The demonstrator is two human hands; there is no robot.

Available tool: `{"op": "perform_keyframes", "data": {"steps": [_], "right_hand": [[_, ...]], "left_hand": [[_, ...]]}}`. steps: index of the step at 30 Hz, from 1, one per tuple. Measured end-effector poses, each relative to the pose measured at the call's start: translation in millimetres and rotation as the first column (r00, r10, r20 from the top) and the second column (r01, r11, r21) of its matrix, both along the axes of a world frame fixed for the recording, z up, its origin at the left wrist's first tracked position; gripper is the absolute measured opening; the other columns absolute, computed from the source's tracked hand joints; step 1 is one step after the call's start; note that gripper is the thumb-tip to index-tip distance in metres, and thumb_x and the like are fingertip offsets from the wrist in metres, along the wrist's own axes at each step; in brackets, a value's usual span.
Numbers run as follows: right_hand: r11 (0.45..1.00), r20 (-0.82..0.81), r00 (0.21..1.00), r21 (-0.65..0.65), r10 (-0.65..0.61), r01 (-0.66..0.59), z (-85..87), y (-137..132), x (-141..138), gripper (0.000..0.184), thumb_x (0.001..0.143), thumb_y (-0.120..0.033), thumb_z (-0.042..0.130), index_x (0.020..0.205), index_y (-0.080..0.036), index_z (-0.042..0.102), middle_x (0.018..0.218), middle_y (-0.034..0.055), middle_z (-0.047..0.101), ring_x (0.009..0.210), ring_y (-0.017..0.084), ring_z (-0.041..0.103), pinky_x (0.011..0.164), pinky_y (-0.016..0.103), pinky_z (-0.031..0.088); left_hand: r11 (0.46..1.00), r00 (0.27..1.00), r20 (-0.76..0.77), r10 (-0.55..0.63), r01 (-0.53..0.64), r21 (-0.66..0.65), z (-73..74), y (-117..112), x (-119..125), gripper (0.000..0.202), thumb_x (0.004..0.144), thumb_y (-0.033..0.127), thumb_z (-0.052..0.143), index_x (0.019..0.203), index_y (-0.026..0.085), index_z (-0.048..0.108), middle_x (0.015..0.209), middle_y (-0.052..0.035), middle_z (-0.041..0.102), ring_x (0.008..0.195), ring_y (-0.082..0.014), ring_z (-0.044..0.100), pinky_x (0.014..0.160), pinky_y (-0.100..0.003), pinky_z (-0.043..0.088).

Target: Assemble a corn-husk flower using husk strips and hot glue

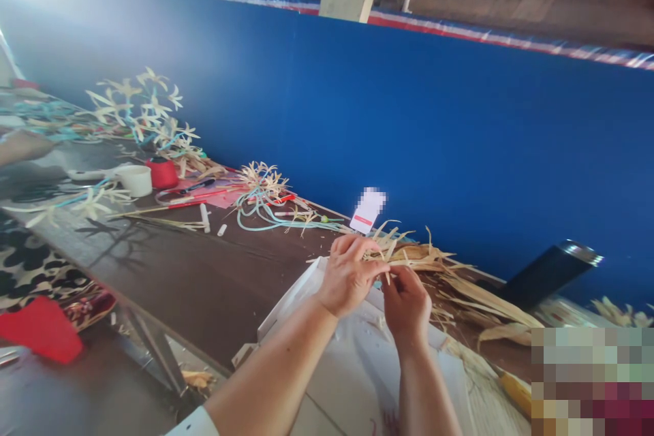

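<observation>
Both my hands meet over a white sheet (357, 368) on the dark wooden table (204, 279). My left hand (347, 272) is closed, fingers curled around thin dried corn-husk strips (391, 253). My right hand (406, 303) pinches the same bunch of strips from below. The strips poke up between the two hands. A heap of dried husks (460, 279) lies just behind and to the right of my hands.
Finished husk flowers (146, 112) stand at the far left, with a red spool (162, 172), a white tape roll (135, 179), scissors (197, 187) and teal cords (266, 214). A black cylinder (549, 272) leans at right. A blue wall (434, 129) backs the table.
</observation>
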State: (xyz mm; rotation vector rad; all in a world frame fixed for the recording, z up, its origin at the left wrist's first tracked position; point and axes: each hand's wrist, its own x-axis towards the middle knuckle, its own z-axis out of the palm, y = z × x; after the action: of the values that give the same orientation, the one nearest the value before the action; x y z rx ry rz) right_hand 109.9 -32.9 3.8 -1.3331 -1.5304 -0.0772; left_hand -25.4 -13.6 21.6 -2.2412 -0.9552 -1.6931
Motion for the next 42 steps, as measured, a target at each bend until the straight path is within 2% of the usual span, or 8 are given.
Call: {"op": "perform_keyframes", "data": {"steps": [8, 17, 23, 25, 28, 34, 38, 42], "right_hand": [[1.0, -0.058, 0.998, -0.017, -0.012, 0.011, -1.0, -0.1, -3.8, 0.019, 0.079, -0.036, 0.053, 0.073, -0.019, 0.061, 0.063, 0.0001, 0.056, 0.058, 0.014, 0.049, 0.058, 0.025, 0.037], [0.991, -0.404, 0.915, -0.131, -0.018, -0.038, -2.4, 4.0, -1.1, 0.03, 0.074, -0.04, 0.058, 0.087, -0.015, 0.066, 0.064, 0.0023, 0.062, 0.05, 0.013, 0.05, 0.05, 0.025, 0.04], [0.989, -0.49, 0.872, -0.138, -0.015, -0.06, -5.0, 6.2, 0.7, 0.039, 0.071, -0.049, 0.059, 0.087, -0.014, 0.068, 0.064, 0.0021, 0.062, 0.051, 0.012, 0.05, 0.05, 0.024, 0.04], [0.989, -0.467, 0.884, -0.137, -0.017, -0.053, -6.0, 6.9, 1.2, 0.038, 0.072, -0.049, 0.059, 0.087, -0.015, 0.068, 0.063, 0.0009, 0.061, 0.05, 0.012, 0.049, 0.049, 0.024, 0.039], [0.995, -0.364, 0.93, -0.097, -0.043, 0.008, -6.2, 7.4, 0.8, 0.032, 0.072, -0.046, 0.06, 0.084, -0.017, 0.068, 0.063, 0.0007, 0.06, 0.051, 0.013, 0.049, 0.051, 0.025, 0.04], [0.995, -0.159, 0.982, -0.033, -0.099, 0.095, -3.0, 4.3, -3.3, 0.021, 0.076, -0.037, 0.057, 0.078, -0.019, 0.068, 0.069, 0.0021, 0.061, 0.053, 0.013, 0.05, 0.056, 0.025, 0.04], [0.998, -0.157, 0.985, -0.026, -0.068, 0.065, -2.9, 3.7, -4.5, 0.019, 0.077, -0.035, 0.055, 0.079, -0.02, 0.068, 0.079, 0.0028, 0.063, 0.057, 0.013, 0.053, 0.059, 0.025, 0.042], [0.999, -0.169, 0.985, -0.016, -0.031, 0.028, -3.5, 4.4, -4.3, 0.019, 0.078, -0.036, 0.056, 0.08, -0.021, 0.068, 0.083, 0.0035, 0.064, 0.063, 0.014, 0.056, 0.062, 0.026, 0.043]], "left_hand": [[1.0, 1.0, -0.01, 0.004, -0.004, -0.002, 0.4, -1.6, -0.2, 0.018, 0.08, 0.021, 0.056, 0.086, 0.033, 0.069, 0.102, -0.0017, 0.058, 0.101, -0.0177, 0.045, 0.09, -0.036, 0.033], [0.998, 0.998, -0.035, -0.049, 0.047, -0.042, 6.7, -7.3, 0.4, 0.036, 0.082, 0.034, 0.055, 0.117, 0.029, 0.054, 0.108, -0.0049, 0.057, 0.103, -0.0187, 0.047, 0.092, -0.036, 0.035], [0.981, 0.936, 0.33, -0.12, 0.164, -0.108, 8.2, -9.0, 0.8, 0.046, 0.081, 0.039, 0.054, 0.121, 0.017, 0.047, 0.108, -0.0104, 0.057, 0.102, -0.0204, 0.05, 0.091, -0.036, 0.038], [0.939, 0.865, 0.486, -0.125, 0.261, -0.223, 7.8, -7.1, 1.7, 0.036, 0.084, 0.038, 0.049, 0.112, 0.016, 0.053, 0.099, -0.0089, 0.059, 0.093, -0.0182, 0.053, 0.085, -0.032, 0.041], [0.783, 0.75, 0.655, -0.097, 0.464, -0.415, 6.8, -2.4, 3.6, 0.036, 0.085, 0.045, 0.043, 0.095, 0.014, 0.059, 0.082, -0.0054, 0.06, 0.074, -0.0138, 0.054, 0.067, -0.025, 0.042], [0.525, 0.67, 0.735, -0.102, 0.664, -0.533, 6.9, 1.1, 5.5, 0.04, 0.073, 0.053, 0.056, 0.077, 0.013, 0.061, 0.062, 0.0, 0.055, 0.057, -0.0089, 0.047, 0.053, -0.02, 0.034], [0.452, 0.624, 0.774, -0.108, 0.724, -0.521, 9.0, -0.6, 7.6, 0.035, 0.068, 0.047, 0.063, 0.075, 0.013, 0.061, 0.058, 0.0017, 0.054, 0.054, -0.0073, 0.045, 0.052, -0.019, 0.033], [0.451, 0.603, 0.79, -0.109, 0.738, -0.501, 7.1, 1.2, 10.8, 0.028, 0.068, 0.04, 0.064, 0.071, 0.013, 0.06, 0.057, 0.002, 0.054, 0.052, -0.0069, 0.044, 0.051, -0.019, 0.033]]}}
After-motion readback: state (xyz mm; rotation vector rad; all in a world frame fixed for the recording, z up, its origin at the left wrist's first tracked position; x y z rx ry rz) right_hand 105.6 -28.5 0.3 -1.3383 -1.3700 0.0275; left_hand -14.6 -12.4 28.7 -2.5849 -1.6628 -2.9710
